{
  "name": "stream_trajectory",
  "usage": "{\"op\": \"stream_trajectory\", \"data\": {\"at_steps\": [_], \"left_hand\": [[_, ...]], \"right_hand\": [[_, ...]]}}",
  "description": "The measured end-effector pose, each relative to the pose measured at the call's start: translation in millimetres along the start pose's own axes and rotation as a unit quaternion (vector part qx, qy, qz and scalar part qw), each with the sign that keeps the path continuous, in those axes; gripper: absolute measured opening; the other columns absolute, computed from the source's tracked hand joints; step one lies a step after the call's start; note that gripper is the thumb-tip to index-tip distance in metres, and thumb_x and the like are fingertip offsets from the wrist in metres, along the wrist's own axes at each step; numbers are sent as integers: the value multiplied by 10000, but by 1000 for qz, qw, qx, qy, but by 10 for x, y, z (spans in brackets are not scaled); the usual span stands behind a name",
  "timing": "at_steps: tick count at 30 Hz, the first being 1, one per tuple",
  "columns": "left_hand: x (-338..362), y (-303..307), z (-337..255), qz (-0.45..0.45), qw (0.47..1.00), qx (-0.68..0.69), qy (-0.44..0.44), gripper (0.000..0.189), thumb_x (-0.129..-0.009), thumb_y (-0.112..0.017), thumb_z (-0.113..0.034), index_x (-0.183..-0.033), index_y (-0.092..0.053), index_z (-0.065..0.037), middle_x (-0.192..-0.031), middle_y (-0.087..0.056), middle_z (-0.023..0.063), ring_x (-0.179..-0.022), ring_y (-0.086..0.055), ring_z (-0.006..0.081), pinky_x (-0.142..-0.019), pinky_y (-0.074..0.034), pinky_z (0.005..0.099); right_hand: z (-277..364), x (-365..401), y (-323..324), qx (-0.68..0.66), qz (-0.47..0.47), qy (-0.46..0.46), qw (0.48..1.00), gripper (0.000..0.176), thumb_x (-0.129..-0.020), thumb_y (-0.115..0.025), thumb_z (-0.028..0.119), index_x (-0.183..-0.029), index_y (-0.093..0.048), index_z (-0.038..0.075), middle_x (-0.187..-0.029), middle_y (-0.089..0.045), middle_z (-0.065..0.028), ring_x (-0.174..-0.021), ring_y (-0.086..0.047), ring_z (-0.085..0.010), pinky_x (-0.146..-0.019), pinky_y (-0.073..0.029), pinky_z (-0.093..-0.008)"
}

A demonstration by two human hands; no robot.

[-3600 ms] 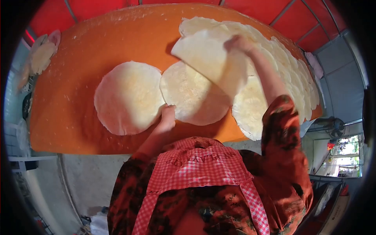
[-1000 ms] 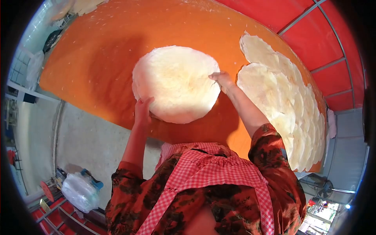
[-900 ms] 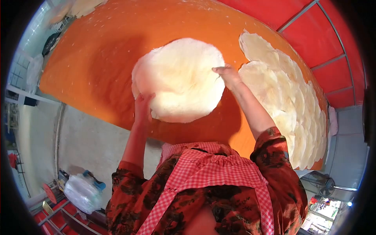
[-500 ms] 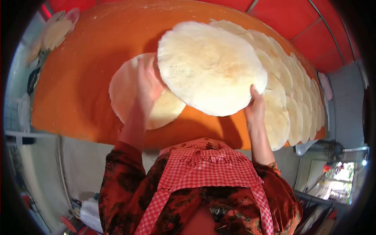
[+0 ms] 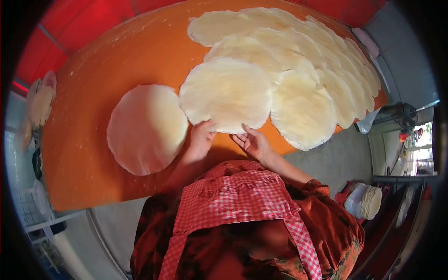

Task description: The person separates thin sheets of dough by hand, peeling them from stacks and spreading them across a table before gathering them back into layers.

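A thin, pale round flatbread (image 5: 226,93) lies almost flat in front of me, its right side over neighbouring rounds. My left hand (image 5: 201,138) is closed at its near edge, fingertips on the rim. At the same edge, a little to the right, my right hand (image 5: 254,141) has its thumb on top of the rim and its fingers curled below. Left of my hands, a separate flatbread (image 5: 147,129) rests partly in shadow on the orange table (image 5: 88,154).
Overlapping flatbreads (image 5: 303,107) cover the right and far right of the table. Beyond its far edge is red tiling (image 5: 88,23). A fan (image 5: 396,114) stands at the right. Below right sits a bagged stack of pale rounds (image 5: 371,203).
The flatbread that my right hand held raised has come down beside the spread rounds. My left hand has left the other flatbread and joined the right at the near edge. The view has turned.
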State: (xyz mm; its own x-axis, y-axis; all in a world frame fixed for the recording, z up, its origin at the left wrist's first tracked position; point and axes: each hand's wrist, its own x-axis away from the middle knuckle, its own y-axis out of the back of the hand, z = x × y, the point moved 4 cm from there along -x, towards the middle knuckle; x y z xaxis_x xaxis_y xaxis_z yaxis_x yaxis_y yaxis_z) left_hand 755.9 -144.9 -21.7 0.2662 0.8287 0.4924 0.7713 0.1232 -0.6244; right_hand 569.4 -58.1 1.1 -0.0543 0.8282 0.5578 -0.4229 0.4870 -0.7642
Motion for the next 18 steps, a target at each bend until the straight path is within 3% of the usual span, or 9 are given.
{"op": "stream_trajectory", "data": {"at_steps": [3,6,7,8,10,12,14,16,18], "left_hand": [[26,-148,-175,-16,999,30,-36,64,-803,-653,-28,-823,-610,-71,-849,-635,54,-759,-611,184,-622,-460,286],[249,-248,-513,-61,997,-16,-42,119,-758,-605,50,-845,-620,-30,-854,-645,84,-800,-634,206,-646,-496,314],[368,-202,-606,40,954,-263,-139,182,-727,-574,80,-882,-618,-6,-853,-644,103,-803,-639,214,-657,-504,327],[525,-151,-690,90,839,-461,-274,251,-696,-543,109,-918,-616,18,-852,-644,122,-805,-643,223,-667,-512,341],[622,-12,-668,129,731,-591,-317,315,-672,-518,134,-955,-611,29,-859,-641,135,-805,-644,233,-680,-517,346],[251,598,-280,112,906,-369,-173,219,-747,-550,43,-954,-617,21,-866,-642,140,-823,-645,255,-693,-516,343],[185,843,-27,22,995,-84,54,210,-782,-576,-14,-986,-614,17,-878,-644,138,-842,-646,261,-710,-518,341],[41,876,127,15,982,-146,-122,246,-807,-566,-12,-1052,-593,-3,-977,-633,125,-882,-636,240,-718,-515,329],[88,797,257,-8,974,-159,-164,294,-819,-554,3,-1113,-568,-10,-1044,-624,118,-931,-623,227,-761,-504,323]], "right_hand": [[403,121,32,-33,41,83,995,424,-889,-645,238,-1247,-489,73,-1227,-587,-139,-1156,-551,-311,-1015,-434,-466],[880,-118,162,-16,40,109,993,456,-895,-639,264,-1271,-479,60,-1235,-591,-135,-1152,-558,-297,-1010,-442,-444],[1032,-230,195,30,33,94,995,442,-901,-628,254,-1265,-485,49,-1257,-578,-141,-1163,-552,-298,-1004,-447,-444],[1185,-348,221,75,28,80,994,428,-908,-617,244,-1260,-490,37,-1279,-565,-148,-1175,-546,-299,-997,-452,-445],[1316,-463,184,154,-1,83,985,369,-901,-621,194,-1210,-526,16,-1229,-587,-158,-1119,-574,-284,-932,-487,-419],[1367,-476,32,227,-50,117,966,279,-875,-649,113,-1121,-587,-5,-1084,-657,-163,-983,-643,-254,-817,-549,-368],[1365,-526,-27,327,-68,124,934,213,-869,-635,58,-1065,-605,-19,-1005,-669,-151,-902,-652,-233,-754,-549,-351],[1359,-530,-70,381,-81,148,909,173,-868,-625,30,-1031,-615,-27,-944,-673,-125,-831,-646,-204,-710,-538,-332],[1349,-506,-136,391,-85,187,897,158,-872,-618,29,-1019,-617,-28,-899,-670,-85,-770,-624,-167,-684,-516,-312]]}}
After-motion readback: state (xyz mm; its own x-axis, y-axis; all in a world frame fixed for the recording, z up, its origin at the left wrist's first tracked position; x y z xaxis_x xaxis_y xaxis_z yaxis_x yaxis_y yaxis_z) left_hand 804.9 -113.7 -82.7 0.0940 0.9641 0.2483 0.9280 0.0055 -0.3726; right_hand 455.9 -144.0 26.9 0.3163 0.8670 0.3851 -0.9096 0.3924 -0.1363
